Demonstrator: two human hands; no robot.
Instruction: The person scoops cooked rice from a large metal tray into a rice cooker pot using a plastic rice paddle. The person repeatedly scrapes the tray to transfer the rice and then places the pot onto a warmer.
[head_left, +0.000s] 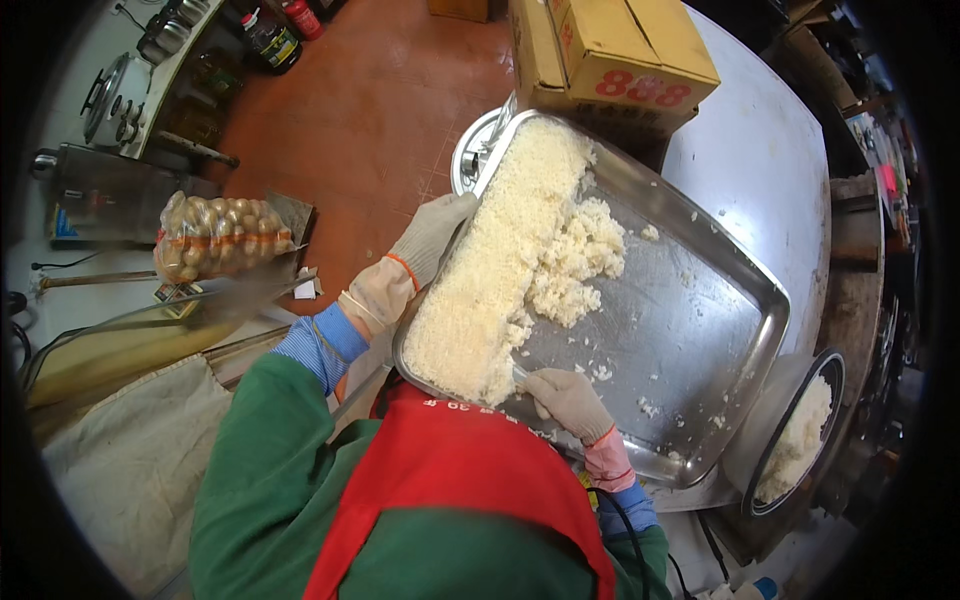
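Observation:
A large rectangular stainless-steel tray (697, 315) lies tilted across the view before me. Cooked white rice (502, 255) forms a thick band along its left side, with a loose clump (577, 262) spilling toward the middle. My left hand (435, 236), in a knitted work glove, grips the tray's left rim. In my right hand (568, 401), gloved the same way, is a utensil (519, 373) whose visible tip touches the rice near the tray's front edge; most of it is hidden by the fingers and rice. Stray grains stick to the bare metal.
A round pot (757, 420) holding more rice leans at the tray's right corner. Cardboard boxes (637, 60) stand beyond the tray on the white table (757, 157). At left are a clear bag of round brownish food (225, 232), a shelf with pots, and the red tiled floor (367, 97).

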